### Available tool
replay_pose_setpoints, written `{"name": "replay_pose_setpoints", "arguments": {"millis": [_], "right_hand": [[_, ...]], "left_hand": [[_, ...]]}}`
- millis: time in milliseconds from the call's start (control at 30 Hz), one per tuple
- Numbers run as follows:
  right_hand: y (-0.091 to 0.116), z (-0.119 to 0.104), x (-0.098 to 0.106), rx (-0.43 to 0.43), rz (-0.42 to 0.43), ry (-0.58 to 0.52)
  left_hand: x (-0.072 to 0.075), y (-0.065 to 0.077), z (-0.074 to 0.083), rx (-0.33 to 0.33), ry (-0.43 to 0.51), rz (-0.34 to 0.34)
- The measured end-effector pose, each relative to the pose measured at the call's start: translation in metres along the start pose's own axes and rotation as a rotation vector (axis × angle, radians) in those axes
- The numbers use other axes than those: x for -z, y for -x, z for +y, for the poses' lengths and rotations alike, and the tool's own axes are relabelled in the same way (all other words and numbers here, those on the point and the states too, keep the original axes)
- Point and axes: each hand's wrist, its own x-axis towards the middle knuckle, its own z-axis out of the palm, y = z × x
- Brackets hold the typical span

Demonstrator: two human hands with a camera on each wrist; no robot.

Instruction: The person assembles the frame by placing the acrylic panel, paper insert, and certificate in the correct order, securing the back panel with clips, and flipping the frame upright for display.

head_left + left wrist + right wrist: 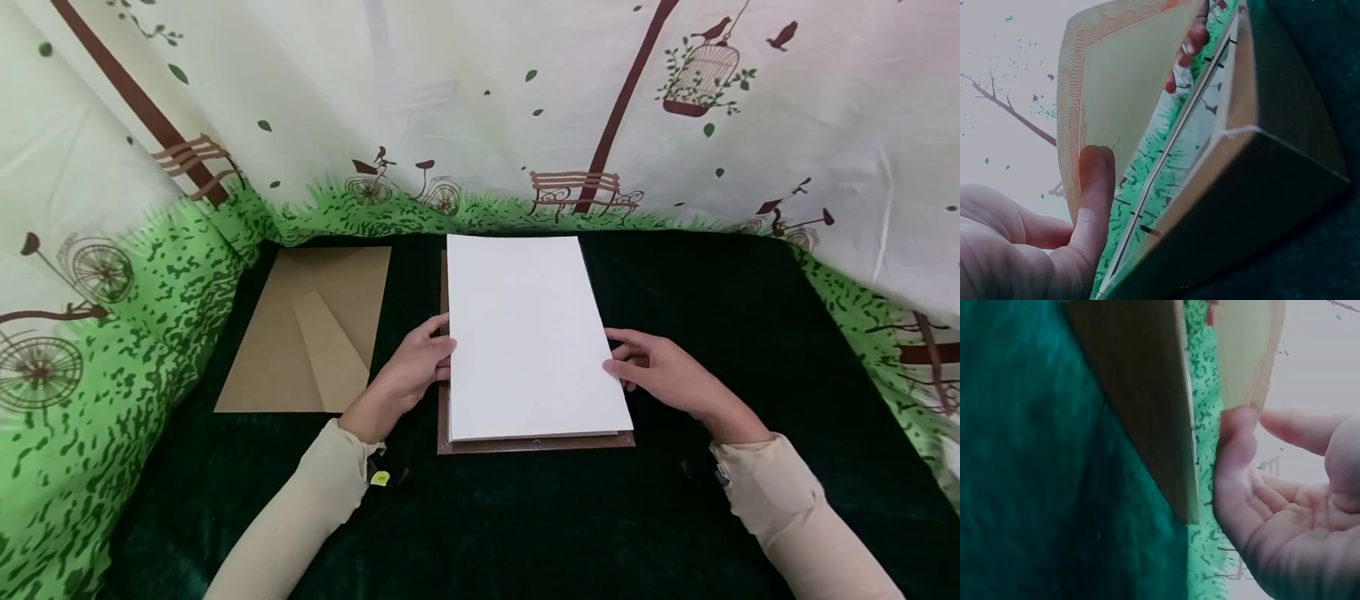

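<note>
A white sheet of paper (532,333) is held level above a brown picture frame (536,445) in the head view. My left hand (412,362) pinches its left edge, thumb on top and fingers beneath. At the opposite edge, my right hand (671,371) pinches it too. From the left wrist, the paper's underside (1125,87) shows an orange ornamental border. Below it, the frame's wooden side (1210,206) rises from the cloth, and a glossy surface inside reflects the curtain. The right wrist view shows the fingers (1235,444) under the paper, apart from the frame.
A tan backing board (255,333) with a stand flap (330,350) lies to the left on the dark green cloth (525,525). A patterned curtain (480,100) hangs around the back and sides of the table.
</note>
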Motion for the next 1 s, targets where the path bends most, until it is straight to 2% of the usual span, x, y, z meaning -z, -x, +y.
{"name": "replay_pose_setpoints", "arguments": {"millis": [133, 233, 433, 567, 833, 1000], "right_hand": [[-0.001, 0.000, -0.001, -0.027, -0.005, -0.067], [-0.002, 0.002, -0.001, -0.039, 0.003, -0.089], [-0.005, 0.002, -0.007, -0.061, 0.017, -0.114], [-0.007, -0.001, -0.012, -0.076, 0.030, -0.106], [-0.007, 0.001, -0.017, -0.077, 0.057, -0.084], [-0.007, 0.005, -0.020, -0.080, 0.075, -0.066]], "left_hand": [[0.000, -0.001, -0.005, 0.014, 0.002, 0.057], [0.000, -0.002, -0.009, -0.001, -0.032, 0.103], [0.003, 0.001, -0.012, -0.037, -0.204, 0.132], [0.011, 0.003, -0.009, -0.086, -0.306, 0.122], [0.025, 0.006, 0.001, -0.167, -0.404, 0.068], [0.032, 0.010, 0.004, -0.201, -0.615, 0.053]]}}
